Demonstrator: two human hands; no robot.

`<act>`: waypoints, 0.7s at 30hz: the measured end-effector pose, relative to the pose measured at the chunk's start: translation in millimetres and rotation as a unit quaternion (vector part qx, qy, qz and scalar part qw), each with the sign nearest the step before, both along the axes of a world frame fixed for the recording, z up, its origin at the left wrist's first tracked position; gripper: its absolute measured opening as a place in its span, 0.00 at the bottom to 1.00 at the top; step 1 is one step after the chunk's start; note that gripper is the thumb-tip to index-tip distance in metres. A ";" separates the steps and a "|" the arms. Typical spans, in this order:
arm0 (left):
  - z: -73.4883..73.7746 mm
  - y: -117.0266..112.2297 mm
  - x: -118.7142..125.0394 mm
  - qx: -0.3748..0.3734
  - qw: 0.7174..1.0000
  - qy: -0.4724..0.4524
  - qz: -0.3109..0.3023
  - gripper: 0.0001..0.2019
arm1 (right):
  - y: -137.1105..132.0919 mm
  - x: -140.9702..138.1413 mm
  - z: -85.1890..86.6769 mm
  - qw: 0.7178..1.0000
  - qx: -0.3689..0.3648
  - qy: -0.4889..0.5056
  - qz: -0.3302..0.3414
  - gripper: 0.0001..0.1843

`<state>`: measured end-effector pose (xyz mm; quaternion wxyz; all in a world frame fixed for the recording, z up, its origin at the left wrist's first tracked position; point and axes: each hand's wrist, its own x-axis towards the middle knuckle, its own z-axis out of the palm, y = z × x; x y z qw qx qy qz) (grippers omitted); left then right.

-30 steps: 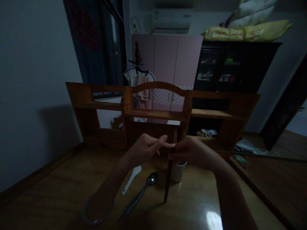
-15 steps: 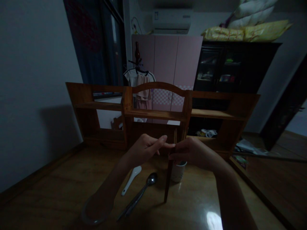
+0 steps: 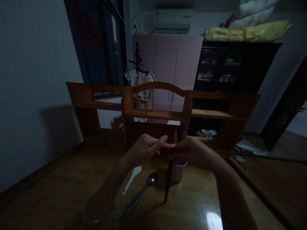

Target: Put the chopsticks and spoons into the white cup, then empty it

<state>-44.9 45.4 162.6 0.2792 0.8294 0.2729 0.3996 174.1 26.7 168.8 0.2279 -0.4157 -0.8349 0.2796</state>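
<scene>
My right hand [image 3: 192, 153] pinches a dark wooden chopstick [image 3: 168, 185] and holds it nearly upright, its thin end down at the table; whether a second one lies against it I cannot tell. From the left, my left hand [image 3: 150, 147] reaches in with the index finger stretched out, its tip at or touching the stick beside my right fingertips. Behind the stick, partly covered by my right hand, stands a pale cup [image 3: 178, 172]. More sticks seem to rise behind that hand. A white soup spoon [image 3: 131, 180] and metal spoons [image 3: 139, 196], handles together, lie below my left hand.
A wooden shelf unit [image 3: 155, 114] runs along the back of the wooden table [image 3: 192, 207]. Wall closes off the left side. A raised edge [image 3: 259, 191] borders the table on the right. Light glares off the front of the tabletop. The room is dim.
</scene>
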 end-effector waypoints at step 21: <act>-0.2 -0.3 -0.2 -0.005 1.000 -0.009 -0.001 0.20 | -1.7 -1.8 0.2 1.000 -0.002 0.009 -0.009 0.11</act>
